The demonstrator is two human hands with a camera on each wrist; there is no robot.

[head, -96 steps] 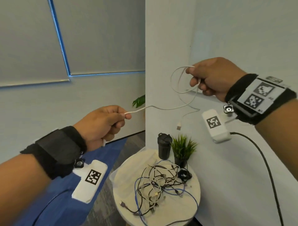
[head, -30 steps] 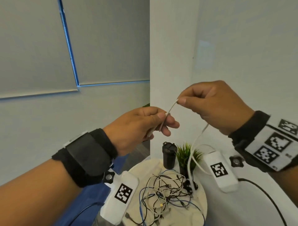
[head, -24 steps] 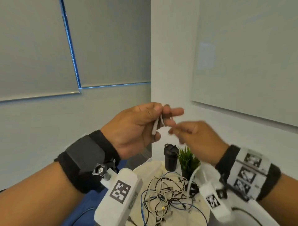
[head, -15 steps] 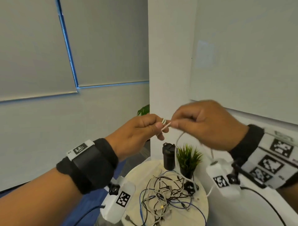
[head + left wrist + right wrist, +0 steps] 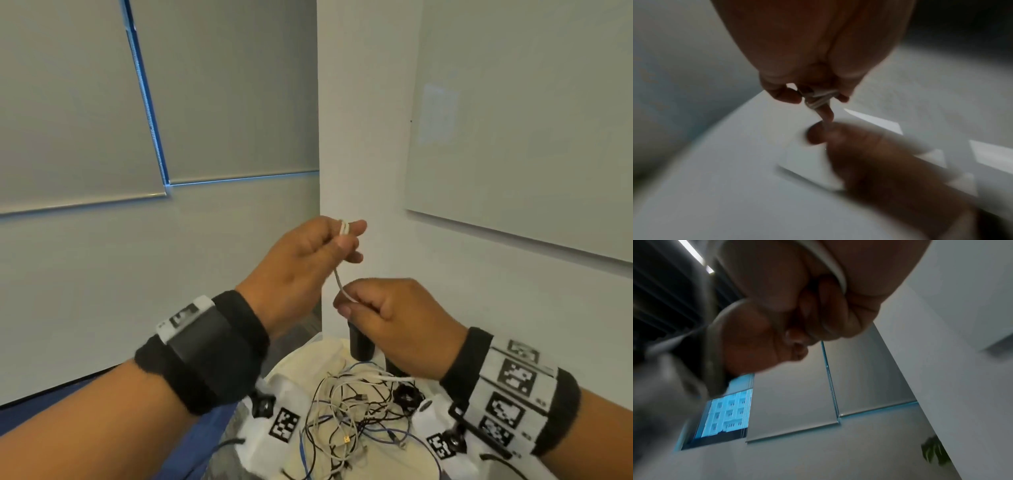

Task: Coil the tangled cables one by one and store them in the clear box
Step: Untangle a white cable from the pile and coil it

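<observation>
A white cable point(image 5: 339, 278) was pinched by the left hand point(image 5: 301, 270) above and gripped by the right hand point(image 5: 387, 318) below. Beneath, tangled cables point(image 5: 349, 407) lay on a round table point(image 5: 404, 462); a black cup point(image 5: 359, 346) was partly hidden behind the right hand.

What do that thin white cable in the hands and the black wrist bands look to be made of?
White cable: probably smooth plastic or rubber sheathing; it bends in a soft curve between the left hand and the right hand and looks faintly glossy. Black wrist band: seemingly soft fabric or foam; the surface is matte with fuzzy edges.
</observation>
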